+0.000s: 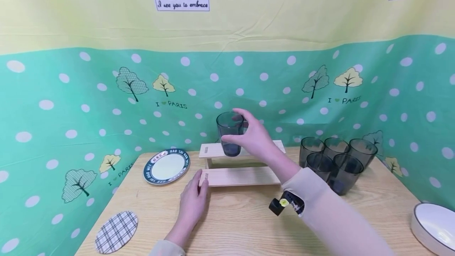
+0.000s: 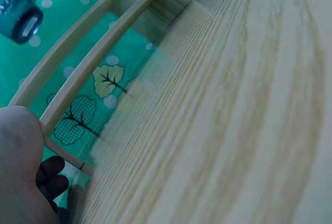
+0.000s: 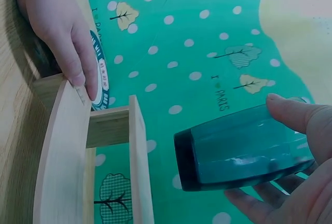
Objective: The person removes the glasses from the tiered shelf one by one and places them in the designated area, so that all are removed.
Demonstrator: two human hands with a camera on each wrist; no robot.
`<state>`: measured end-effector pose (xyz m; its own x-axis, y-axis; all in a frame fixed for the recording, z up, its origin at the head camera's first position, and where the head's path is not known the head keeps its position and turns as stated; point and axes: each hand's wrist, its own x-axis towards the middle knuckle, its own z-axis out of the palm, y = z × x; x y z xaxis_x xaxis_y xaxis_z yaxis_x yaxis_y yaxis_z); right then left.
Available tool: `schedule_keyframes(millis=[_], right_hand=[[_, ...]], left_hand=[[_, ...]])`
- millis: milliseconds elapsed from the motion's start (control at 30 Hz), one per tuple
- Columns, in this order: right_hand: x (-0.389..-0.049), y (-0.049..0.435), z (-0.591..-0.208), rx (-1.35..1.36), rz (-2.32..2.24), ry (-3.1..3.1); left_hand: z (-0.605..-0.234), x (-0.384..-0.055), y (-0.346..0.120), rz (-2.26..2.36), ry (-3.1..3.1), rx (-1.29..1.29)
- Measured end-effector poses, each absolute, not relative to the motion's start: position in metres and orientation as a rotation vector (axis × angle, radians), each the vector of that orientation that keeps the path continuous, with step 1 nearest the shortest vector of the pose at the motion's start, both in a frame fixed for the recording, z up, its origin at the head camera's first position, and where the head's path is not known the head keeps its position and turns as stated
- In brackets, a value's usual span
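Note:
My right hand [image 1: 250,135] grips a tall dark tinted drinking glass [image 1: 230,145] between thumb and fingers. The glass is upright, in front of the backdrop and over the left part of the upper board of a two-step wooden rack [image 1: 245,177]. In the right wrist view, its thick base [image 3: 187,162] faces the rack and a gap shows between them. At the rack's left end, my left hand [image 1: 192,204] holds the lower board, thumb at its front edge and fingers around the end. Seen from the left wrist, the other fingers [image 2: 52,182] curl below the board.
Several similar dark glasses [image 1: 313,147] stand grouped right of the rack. A blue-rimmed plate [image 1: 151,175] stands tilted at the back left. A plaid round mat [image 1: 116,232] lies front left. At the right edge sits a white dish [image 1: 423,228]. A patterned cloth [image 1: 220,78] hangs behind the table.

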<state>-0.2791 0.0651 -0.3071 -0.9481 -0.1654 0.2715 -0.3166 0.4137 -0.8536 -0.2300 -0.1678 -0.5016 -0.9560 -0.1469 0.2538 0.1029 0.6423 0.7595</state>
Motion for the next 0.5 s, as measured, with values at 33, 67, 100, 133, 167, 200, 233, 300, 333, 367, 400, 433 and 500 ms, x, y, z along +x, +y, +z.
schedule_keyframes(millis=[33,67,100,133,167,200,233,300,333,367,400,433,500], right_hand=[[-0.277,0.067,-0.306,0.436,1.571,-2.515],[-0.275,0.070,-0.305,0.441,1.574,-2.514],[-0.272,0.073,-0.303,0.445,1.576,-2.512],[-0.270,0.075,-0.302,0.449,1.580,-2.508],[-0.268,0.078,-0.300,0.455,1.579,-2.507],[-0.266,0.080,-0.299,0.465,1.586,-2.501],[-0.264,0.083,-0.297,0.469,1.587,-2.501],[-0.259,0.089,-0.294,0.466,1.594,-2.502],[-0.257,0.092,-0.293,0.465,1.602,-2.503],[-0.255,0.095,-0.291,0.457,1.603,-2.510],[-0.253,0.098,-0.290,0.455,1.608,-2.515],[-0.251,0.101,-0.288,0.444,1.602,-2.527],[-0.247,0.108,-0.286,0.437,1.605,-2.535]], left_hand=[[-0.502,-0.230,-0.168,-1.214,-2.571,0.035],[-0.502,-0.230,-0.168,-1.213,-2.570,0.035],[-0.502,-0.230,-0.168,-1.211,-2.570,0.033],[-0.503,-0.231,-0.168,-1.210,-2.568,0.032],[-0.503,-0.231,-0.168,-1.209,-2.567,0.030],[-0.503,-0.231,-0.168,-1.209,-2.566,0.030],[-0.503,-0.231,-0.168,-1.209,-2.566,0.030],[-0.504,-0.231,-0.169,-1.207,-2.569,0.028],[-0.504,-0.231,-0.169,-1.208,-2.569,0.029],[-0.504,-0.231,-0.169,-1.209,-2.572,0.030],[-0.503,-0.231,-0.169,-1.212,-2.575,0.031],[-0.503,-0.231,-0.169,-1.214,-2.578,0.030],[-0.502,-0.231,-0.169,-1.218,-2.583,0.030]])
